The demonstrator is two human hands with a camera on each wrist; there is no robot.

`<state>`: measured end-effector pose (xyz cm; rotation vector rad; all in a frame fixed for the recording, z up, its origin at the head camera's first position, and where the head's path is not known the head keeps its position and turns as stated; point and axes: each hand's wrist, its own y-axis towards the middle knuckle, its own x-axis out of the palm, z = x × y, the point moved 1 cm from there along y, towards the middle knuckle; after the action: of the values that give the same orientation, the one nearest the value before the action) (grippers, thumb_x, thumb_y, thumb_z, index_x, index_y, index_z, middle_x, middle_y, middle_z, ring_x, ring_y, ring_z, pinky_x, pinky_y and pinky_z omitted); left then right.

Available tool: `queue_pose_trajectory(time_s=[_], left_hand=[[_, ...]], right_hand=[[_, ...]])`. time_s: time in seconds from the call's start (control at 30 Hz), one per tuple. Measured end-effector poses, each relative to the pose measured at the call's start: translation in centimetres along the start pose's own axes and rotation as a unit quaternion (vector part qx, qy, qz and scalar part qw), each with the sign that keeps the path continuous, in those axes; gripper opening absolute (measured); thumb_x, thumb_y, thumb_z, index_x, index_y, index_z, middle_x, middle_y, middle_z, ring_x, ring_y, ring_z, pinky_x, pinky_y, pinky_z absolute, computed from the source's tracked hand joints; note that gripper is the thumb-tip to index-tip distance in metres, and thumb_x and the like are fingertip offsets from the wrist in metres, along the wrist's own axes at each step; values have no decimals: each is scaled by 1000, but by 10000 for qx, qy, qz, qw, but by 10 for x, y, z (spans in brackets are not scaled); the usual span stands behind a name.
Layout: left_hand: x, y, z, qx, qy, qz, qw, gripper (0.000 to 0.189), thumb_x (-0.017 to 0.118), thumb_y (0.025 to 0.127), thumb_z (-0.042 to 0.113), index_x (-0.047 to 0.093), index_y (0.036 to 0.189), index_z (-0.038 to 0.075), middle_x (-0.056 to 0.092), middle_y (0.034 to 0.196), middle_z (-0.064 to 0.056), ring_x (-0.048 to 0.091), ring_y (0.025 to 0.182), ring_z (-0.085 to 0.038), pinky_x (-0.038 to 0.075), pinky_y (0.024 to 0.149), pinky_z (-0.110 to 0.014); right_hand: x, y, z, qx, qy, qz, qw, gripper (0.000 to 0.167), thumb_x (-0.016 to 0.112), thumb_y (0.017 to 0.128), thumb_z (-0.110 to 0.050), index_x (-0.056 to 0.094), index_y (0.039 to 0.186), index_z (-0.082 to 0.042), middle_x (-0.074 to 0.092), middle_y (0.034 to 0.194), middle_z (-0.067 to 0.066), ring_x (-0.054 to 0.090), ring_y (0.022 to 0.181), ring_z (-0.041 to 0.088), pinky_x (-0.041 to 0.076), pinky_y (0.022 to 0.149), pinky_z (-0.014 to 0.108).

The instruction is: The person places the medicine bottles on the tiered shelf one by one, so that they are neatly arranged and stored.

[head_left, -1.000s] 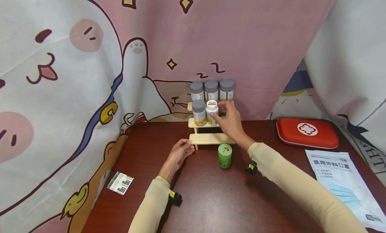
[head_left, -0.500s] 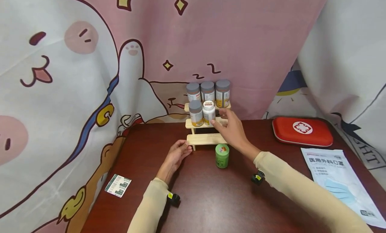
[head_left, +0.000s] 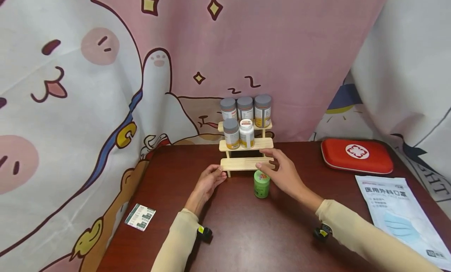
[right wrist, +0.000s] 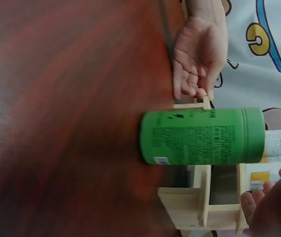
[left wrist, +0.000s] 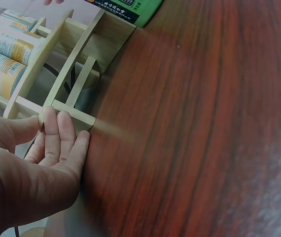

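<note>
A small three-step wooden display rack [head_left: 243, 163] stands at the back of the table. My left hand [head_left: 210, 180] pinches the left end of its lowest step between thumb and fingers, seen close in the left wrist view [left wrist: 56, 148]. On the middle step a white bottle [head_left: 247, 133] stands beside a grey-lidded bottle [head_left: 231, 133]. Three more grey-lidded bottles, one at the right [head_left: 262, 110], fill the top step. A green jar [head_left: 261, 188] stands upright on the table in front of the rack. Above its lid hovers my right hand [head_left: 285, 174], thumb and fingers spread, holding nothing.
To the right on the dark table [head_left: 239, 240] lie a red first-aid case [head_left: 373, 162] and a white face-mask packet [head_left: 401, 221]. A printed card [head_left: 140, 217] lies at the left. A patterned curtain [head_left: 299, 49] hangs behind.
My right hand has let go of the white bottle on the middle step and come down and back to above the green jar. The left hand has kept its place at the rack.
</note>
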<state>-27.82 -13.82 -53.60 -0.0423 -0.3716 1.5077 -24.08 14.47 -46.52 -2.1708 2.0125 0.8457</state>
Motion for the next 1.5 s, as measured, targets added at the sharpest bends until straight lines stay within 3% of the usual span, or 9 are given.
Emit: queue_pose_trajectory(time_s=[0.23, 0.47, 0.73, 1.1, 1.5], left_hand=[[-1, -1, -1, 9, -24, -28, 10000, 13, 61, 107, 11, 59, 119, 5, 70, 88, -1, 71, 83, -11, 63, 98, -34], [1, -2, 0, 48, 15, -48, 10000, 19, 61, 108, 11, 57, 123, 1, 69, 90, -1, 71, 84, -11, 61, 104, -40], [-2, -4, -1, 66, 78, 34, 9999, 17, 61, 108, 12, 58, 122, 2, 69, 90, -1, 71, 84, -11, 63, 101, -38], [1, -2, -1, 57, 36, -38, 10000, 19, 60, 108, 12, 57, 123, 1, 69, 89, -1, 71, 85, -12, 61, 105, -41], [1, 0, -3, 27, 33, -23, 10000, 18, 60, 108, 13, 58, 123, 2, 69, 90, -2, 70, 84, -12, 62, 102, -38]], right_hand=[[2, -21, 8, 75, 196, -301, 9993, 55, 82, 95, -32, 60, 144, -23, 63, 145, 8, 61, 135, 36, 56, 107, 58], [7, -36, 11, 33, 587, -628, 9963, 64, 87, 90, -21, 57, 147, -25, 66, 144, 13, 70, 122, 28, 59, 101, 30], [13, -43, 13, 133, 566, -626, 9963, 64, 82, 91, -6, 56, 148, -18, 65, 146, 9, 69, 123, 28, 59, 105, 47], [14, -43, 17, 319, 618, -581, 9959, 65, 83, 91, -6, 54, 149, -11, 70, 135, 13, 71, 115, 29, 61, 102, 49], [16, -45, 24, 249, 707, -521, 9958, 61, 84, 91, -8, 57, 146, -9, 73, 124, 14, 72, 111, 27, 61, 97, 36]])
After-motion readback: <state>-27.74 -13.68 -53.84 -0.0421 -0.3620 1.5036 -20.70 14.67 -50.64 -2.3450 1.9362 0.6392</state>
